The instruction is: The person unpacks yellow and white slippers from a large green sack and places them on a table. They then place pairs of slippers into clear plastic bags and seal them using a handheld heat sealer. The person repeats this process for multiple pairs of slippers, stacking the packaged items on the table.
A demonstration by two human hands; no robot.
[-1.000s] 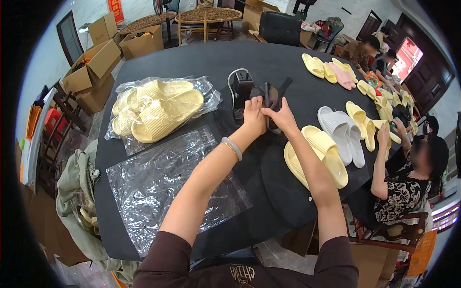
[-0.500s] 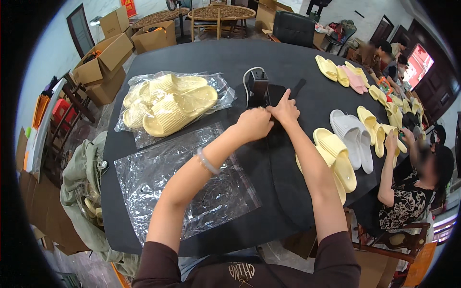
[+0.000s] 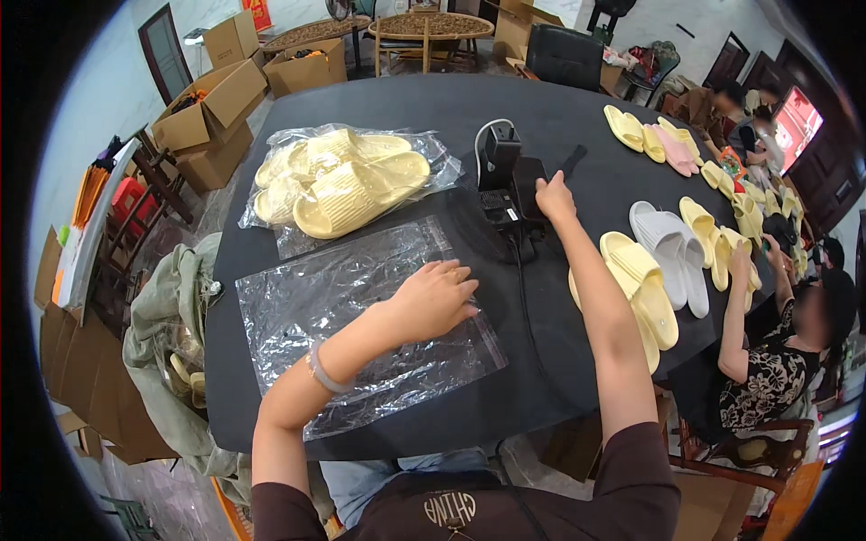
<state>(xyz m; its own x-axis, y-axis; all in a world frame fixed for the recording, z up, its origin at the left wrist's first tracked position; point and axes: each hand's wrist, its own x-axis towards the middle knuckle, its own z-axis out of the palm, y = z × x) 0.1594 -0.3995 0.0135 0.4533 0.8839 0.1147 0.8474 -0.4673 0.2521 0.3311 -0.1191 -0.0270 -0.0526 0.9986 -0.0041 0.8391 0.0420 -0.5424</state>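
Note:
My left hand hovers over a clear plastic bag that lies flat on the black tabletop; its fingers are loosely bent and apart, with nothing in them. Farther off, my right hand closes on the edge of a flat black object, whose exact kind I cannot make out. Right beside that stands a black block with a white cable looped over it and a dark cord running toward me. Pale yellow slippers sit in another clear bag beyond the flat one.
Grey slippers and yellow slippers lie on the right, with more pairs behind. A co-worker in a patterned top handles slippers there. Open cartons stand at the back left, and a pale green sack hangs by the table's left edge.
My left hand has left the black block and come back toward me, over the flat bag. The right hand, its index finger pointing before, is now at the flat black object.

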